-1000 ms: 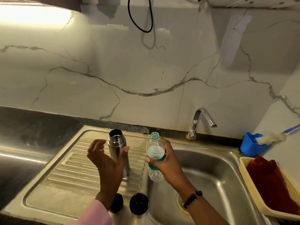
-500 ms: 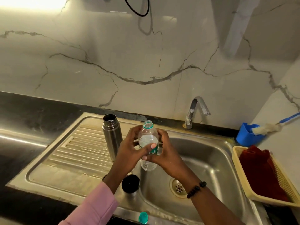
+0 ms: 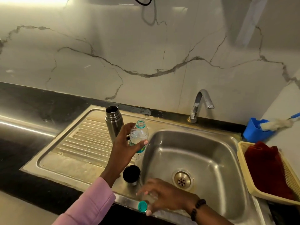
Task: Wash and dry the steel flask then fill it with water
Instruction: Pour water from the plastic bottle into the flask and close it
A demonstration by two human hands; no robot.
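A clear plastic water bottle with a teal neck ring (image 3: pixel 139 137) is held upright in the grip of the left hand (image 3: pixel 125 148), the thumb and fingers being curled round its body; its mouth is uncapped. The right hand (image 3: pixel 164 195) is seen blurred over the front rim of the stainless steel sink (image 3: pixel 227 168), its fingers loosely spread just beside a small teal screw cap (image 3: pixel 142 205) that lies on the rim; whether the cap is touched cannot be told. The cylindrical steel flask (image 3: pixel 114 122) is stood upright and open-mouthed on the ribbed steel drainboard (image 3: pixel 84 140), just behind and to the left of the held bottle. A round black flask lid (image 3: pixel 131 174) is set on the strip between drainboard and basin, below the left hand. A chrome tap (image 3: pixel 199 104) is mounted behind the basin. At the right, a blue plastic holder (image 3: pixel 254 132) with a white-headed brush (image 3: pixel 276 123) and a cream plastic basket (image 3: pixel 246 181) containing a dark red cloth (image 3: pixel 267 169) are placed on the counter (image 3: pixel 32 101).
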